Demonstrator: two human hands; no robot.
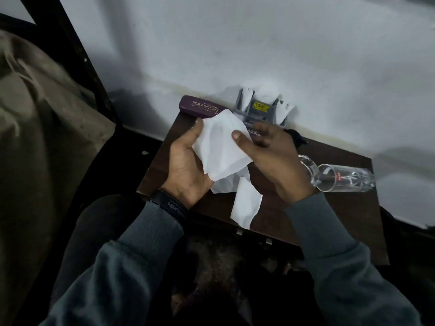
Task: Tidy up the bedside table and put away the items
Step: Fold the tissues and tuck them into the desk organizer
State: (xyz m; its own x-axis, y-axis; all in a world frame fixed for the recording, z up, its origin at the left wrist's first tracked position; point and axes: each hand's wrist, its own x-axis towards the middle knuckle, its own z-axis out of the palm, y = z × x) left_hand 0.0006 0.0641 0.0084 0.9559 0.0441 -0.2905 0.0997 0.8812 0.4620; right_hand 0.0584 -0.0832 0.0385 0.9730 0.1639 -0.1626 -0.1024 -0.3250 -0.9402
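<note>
Both hands hold a crumpled white tissue (221,147) above the dark wooden desk (329,208). The left hand (186,161) has its grip closed on the tissue's left edge, and the right hand (270,154) pinches the right side under its thumb. A loose strip of the tissue hangs down to the desk front. At the back by the wall lies a maroon spectacle case (200,107) lettered "PRINCE OPTICALS". Beside it stands a grey holder (256,109) stuffed with tissues, bearing a yellow label too blurred to read. A clear drinking glass (343,177) lies on its side at the right, with a small red mark, unreadable. The left wrist wears a black band (169,203) with script lettering I cannot make out.
</note>
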